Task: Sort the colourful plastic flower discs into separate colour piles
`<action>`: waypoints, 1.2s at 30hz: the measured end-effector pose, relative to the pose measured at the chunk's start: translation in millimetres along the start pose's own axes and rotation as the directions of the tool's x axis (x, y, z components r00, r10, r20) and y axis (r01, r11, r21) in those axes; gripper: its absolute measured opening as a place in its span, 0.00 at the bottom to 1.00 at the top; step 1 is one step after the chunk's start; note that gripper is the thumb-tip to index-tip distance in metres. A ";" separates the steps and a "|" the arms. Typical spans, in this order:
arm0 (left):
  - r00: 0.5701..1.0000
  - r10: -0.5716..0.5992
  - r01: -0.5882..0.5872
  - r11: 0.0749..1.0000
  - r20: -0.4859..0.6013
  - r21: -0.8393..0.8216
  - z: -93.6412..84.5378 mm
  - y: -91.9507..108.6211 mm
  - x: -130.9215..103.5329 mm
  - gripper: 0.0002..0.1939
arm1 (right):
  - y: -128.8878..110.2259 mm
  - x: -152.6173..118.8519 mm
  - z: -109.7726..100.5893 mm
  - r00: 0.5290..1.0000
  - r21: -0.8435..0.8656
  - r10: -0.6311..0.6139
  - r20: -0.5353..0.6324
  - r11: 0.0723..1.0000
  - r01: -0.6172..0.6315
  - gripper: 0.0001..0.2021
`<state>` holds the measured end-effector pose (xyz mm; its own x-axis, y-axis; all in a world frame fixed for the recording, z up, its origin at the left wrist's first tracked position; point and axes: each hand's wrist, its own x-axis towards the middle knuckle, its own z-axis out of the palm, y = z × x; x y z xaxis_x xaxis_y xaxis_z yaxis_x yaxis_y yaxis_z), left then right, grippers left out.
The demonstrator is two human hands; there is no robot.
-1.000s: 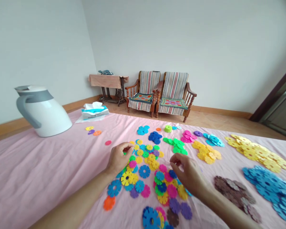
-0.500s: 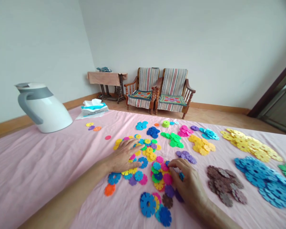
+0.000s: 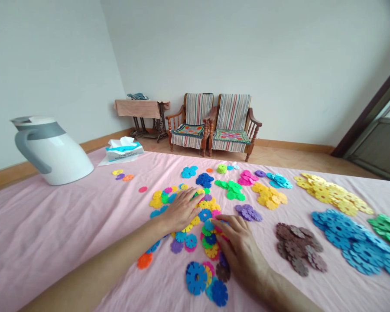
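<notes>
Mixed-colour snowflake discs [image 3: 191, 240], plastic with notched rims, lie in a loose pile on the pink cloth. My left hand [image 3: 183, 210] rests over the middle of this pile, fingers stretched forward and touching discs near a yellow one. To its right, my right hand [image 3: 238, 242] lies palm down over the pile's right side, fingertips on a few discs, thumb and index finger apart. Discs under both palms are hidden. Nearer to me sit a large blue disc [image 3: 196, 278] and a dark blue one [image 3: 220, 293]. An orange disc [image 3: 144, 261] lies left of them.
Sorted heaps surround the pile: purple [image 3: 248, 212], brown [image 3: 297, 247], light blue [image 3: 354, 242], yellow [image 3: 333, 194], green [image 3: 230, 189] and orange-yellow [image 3: 269, 196]. A white jug [image 3: 63, 156] and a tissue pack [image 3: 124, 149] stand at left. Two wooden chairs [image 3: 232, 117] are beyond the table.
My left hand has slid right and slightly forward across the pile. The right hand has moved left onto the discs, its fingers reaching out more. The view has shifted slightly right.
</notes>
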<state>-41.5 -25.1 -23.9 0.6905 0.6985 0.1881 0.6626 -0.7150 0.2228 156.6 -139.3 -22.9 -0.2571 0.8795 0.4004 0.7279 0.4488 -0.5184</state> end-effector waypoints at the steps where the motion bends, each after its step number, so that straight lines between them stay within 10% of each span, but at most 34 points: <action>1: 1.000 -0.005 0.005 1.000 -0.002 -0.004 1.0 1.5 1.1 0.24 | -1.8 0.8 -0.6 0.999 -0.034 -0.021 0.039 0.999 0.022 0.18; 7: 0.996 0.066 -0.078 0.972 -0.059 -0.221 2.1 9.1 3.7 0.21 | -2.9 1.9 0.6 0.995 -0.062 -0.041 0.095 0.997 0.047 0.17; 13: 0.966 -0.108 0.000 0.909 -0.235 -0.418 -8.6 12.0 -3.2 0.16 | 9.8 -1.5 4.9 0.999 0.098 -0.007 -0.050 0.995 0.012 0.11; 20: 0.957 -0.188 0.082 0.905 -0.222 -0.417 -19.4 9.4 -18.6 0.08 | 12.1 4.9 -2.9 0.926 0.363 0.338 -0.165 0.894 -0.262 0.11; 27: 0.999 0.014 0.004 0.923 0.042 -0.384 -35.8 8.6 -25.1 0.05 | 16.8 4.0 2.4 0.875 0.547 0.481 -0.051 0.747 -0.378 0.16; 31: 0.950 0.137 -0.027 0.931 0.281 -0.363 -49.3 11.7 -30.0 0.09 | 16.6 3.2 6.4 0.866 0.538 0.494 -0.085 0.754 -0.377 0.16; 36: 0.937 0.133 -0.032 0.953 0.323 -0.301 -58.2 15.6 -32.3 0.13 | 16.6 2.5 9.6 0.873 0.531 0.479 -0.090 0.765 -0.365 0.16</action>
<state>-70.4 -57.1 29.1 0.8290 0.5497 -0.1030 0.5223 -0.6952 0.4939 162.0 -128.2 -37.8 0.1813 0.9687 0.1695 0.3129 0.1065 -0.9438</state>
